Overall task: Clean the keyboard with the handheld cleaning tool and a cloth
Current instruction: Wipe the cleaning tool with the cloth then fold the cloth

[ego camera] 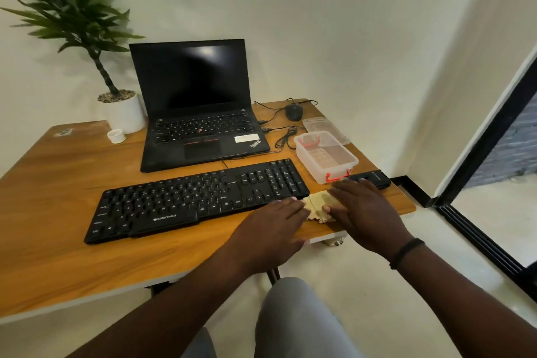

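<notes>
A black keyboard point(197, 199) lies across the wooden table point(58, 212) in front of a laptop. Just past its right end sits a yellowish cloth point(318, 205), crumpled flat on the table. My left hand point(274, 231) lies flat with straight fingers on the cloth's left edge, next to the keyboard's corner. My right hand point(364, 215) presses flat on the cloth's right part, thumb against it. A black handheld cleaning tool point(370, 179) lies beyond my right fingertips, near the table's right edge.
An open black laptop point(197, 113) stands behind the keyboard. A clear plastic box with red clips point(325, 157), its lid point(325, 128), a mouse point(294, 112) and cables lie at the right rear. A potted plant point(122, 112) and small white cup point(116, 136) stand at the left rear.
</notes>
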